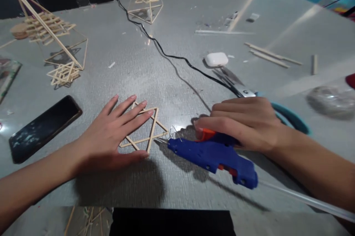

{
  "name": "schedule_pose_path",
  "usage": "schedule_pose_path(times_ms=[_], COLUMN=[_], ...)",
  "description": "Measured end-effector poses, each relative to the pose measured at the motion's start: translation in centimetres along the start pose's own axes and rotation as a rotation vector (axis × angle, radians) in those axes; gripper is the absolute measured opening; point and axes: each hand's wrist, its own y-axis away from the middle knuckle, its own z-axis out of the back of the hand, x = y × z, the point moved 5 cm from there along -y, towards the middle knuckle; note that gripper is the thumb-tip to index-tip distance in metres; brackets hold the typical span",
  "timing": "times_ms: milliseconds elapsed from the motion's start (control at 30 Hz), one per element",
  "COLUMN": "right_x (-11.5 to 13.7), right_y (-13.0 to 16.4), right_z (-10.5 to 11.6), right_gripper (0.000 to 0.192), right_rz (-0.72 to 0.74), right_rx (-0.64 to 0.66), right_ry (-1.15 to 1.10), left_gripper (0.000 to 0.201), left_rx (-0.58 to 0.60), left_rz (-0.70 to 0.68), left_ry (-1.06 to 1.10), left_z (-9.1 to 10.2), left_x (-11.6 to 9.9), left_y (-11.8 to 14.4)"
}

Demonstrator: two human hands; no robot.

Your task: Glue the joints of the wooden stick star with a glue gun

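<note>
Star frame lies under the left hand; glue gun just right of it, under the right hand; phone far left, scissors behind

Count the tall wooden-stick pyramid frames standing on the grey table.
2. One tall wooden-stick pyramid frame stands far left, above the black phone; a second pyramid frame stands top centre beside the black cable. Others may lie out of view.

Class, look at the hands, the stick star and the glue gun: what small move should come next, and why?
Probably bring the glue gun nozzle onto the nearest joint of the stick star. The left hand already lies flat on the star, pinning it, while the right hand rests on the gun, whose tip lies just off the star's right point with a glue thread at it.
</note>
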Motion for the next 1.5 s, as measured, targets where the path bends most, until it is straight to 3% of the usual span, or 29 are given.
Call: schedule_pose_path(times_ms=[367,667,933,1500], right_x=[0.4,0.6,1.4,1.2], right_y=[-0.2,0.3,-1.1,-0.2], right_z=[-0.6,-0.6,-0.3,-0.7], right_gripper=[0.015,0.015,0.01,0.004], right_rz=[0.035,0.004,0.164,0.139], right_rx=[-0.017,0.074,0.02,0.077], right_ry=[0.022,0.064,0.093,0.096], left_gripper=[0.094,0.096,0.099,0.097], left_rx=[-0.001,-0.021,0.011,0.031], left_rz=[-0.009,-0.016,0.002,0.002], left_ry=[-0.022,-0.019,-0.004,-0.001], left_z=[-0.1,-0.4,-0.1,-0.3], left_x=[-0.2,-0.3,-0.5,-0.5], left_y=[-0.1,-0.1,-0.2,-0.1])
